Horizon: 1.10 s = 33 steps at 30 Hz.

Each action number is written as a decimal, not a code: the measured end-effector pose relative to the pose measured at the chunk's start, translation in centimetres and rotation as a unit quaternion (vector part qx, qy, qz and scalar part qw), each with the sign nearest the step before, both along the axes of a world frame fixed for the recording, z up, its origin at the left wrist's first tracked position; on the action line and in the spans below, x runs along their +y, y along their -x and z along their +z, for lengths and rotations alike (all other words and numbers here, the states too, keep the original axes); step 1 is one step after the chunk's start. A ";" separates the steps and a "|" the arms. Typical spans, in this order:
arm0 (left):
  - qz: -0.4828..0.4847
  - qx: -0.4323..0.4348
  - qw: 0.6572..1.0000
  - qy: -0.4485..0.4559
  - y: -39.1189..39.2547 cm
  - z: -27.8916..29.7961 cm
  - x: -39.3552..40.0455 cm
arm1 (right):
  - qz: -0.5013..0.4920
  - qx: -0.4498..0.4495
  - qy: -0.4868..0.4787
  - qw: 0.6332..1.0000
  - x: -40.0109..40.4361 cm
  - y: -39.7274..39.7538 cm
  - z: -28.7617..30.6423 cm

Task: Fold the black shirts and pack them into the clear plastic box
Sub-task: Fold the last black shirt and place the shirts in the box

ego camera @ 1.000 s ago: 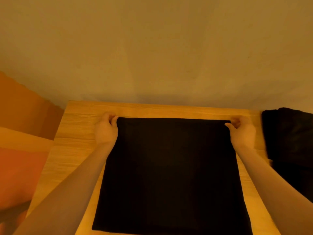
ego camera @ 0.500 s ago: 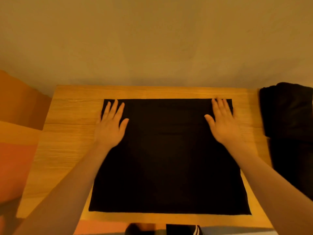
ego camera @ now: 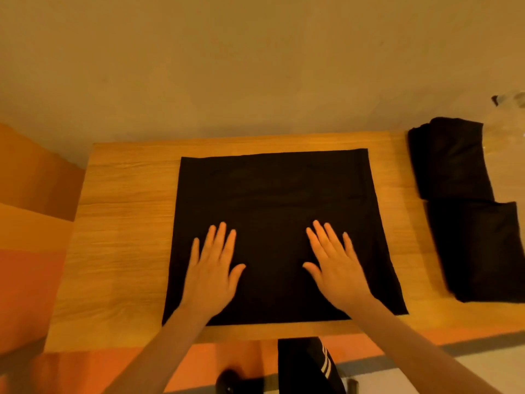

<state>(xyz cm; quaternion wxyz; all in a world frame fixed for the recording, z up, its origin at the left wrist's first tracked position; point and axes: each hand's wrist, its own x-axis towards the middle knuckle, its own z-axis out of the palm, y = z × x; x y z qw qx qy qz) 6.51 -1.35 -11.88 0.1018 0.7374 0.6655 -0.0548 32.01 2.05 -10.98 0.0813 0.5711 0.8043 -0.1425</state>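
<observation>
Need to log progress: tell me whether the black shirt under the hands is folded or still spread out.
Partly folded: the black shirt lies as a flat rectangle, no sleeves showing, with both hands, left hand and right hand, pressed flat on it.

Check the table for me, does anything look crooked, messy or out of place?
Nothing stands out. The shirt lies flat and squared on the table under both open hands, left and right. Other black garments lie folded at the right.

A light wooden table (ego camera: 119,223) stands against a plain beige wall (ego camera: 255,66) under warm orange light.
</observation>
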 end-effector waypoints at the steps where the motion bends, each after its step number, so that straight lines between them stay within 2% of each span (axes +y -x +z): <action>1: 0.018 0.005 1.000 -0.001 1.2 -0.5 -0.6 | -0.023 -0.005 -0.003 1.000 -0.5 -1.1 -0.6; 8: 0.073 0.006 0.997 0.004 6.6 -1.0 -3.4 | -0.137 0.013 -0.046 0.989 -2.2 -8.1 -1.7; 12: 0.082 0.016 0.996 -0.021 5.8 0.1 -4.9 | -0.199 0.003 -0.041 0.979 -4.1 -8.5 -0.5; 15: 0.003 -0.002 0.999 -0.050 2.8 0.2 -7.5 | -0.107 0.013 -0.092 0.990 -7.2 -5.2 -0.5; 17: -0.007 -0.014 0.999 -0.036 2.2 -0.4 -8.9 | -0.053 0.008 -0.083 0.995 -8.6 -3.8 -1.3; 28: -0.043 0.025 0.999 -0.019 4.9 -0.8 -10.6 | -0.093 -0.053 -0.043 0.993 -10.8 -10.8 -1.7; 33: -0.043 0.014 0.999 0.001 6.2 -0.8 -12.6 | -0.065 -0.065 -0.046 0.995 -11.1 -11.7 -1.1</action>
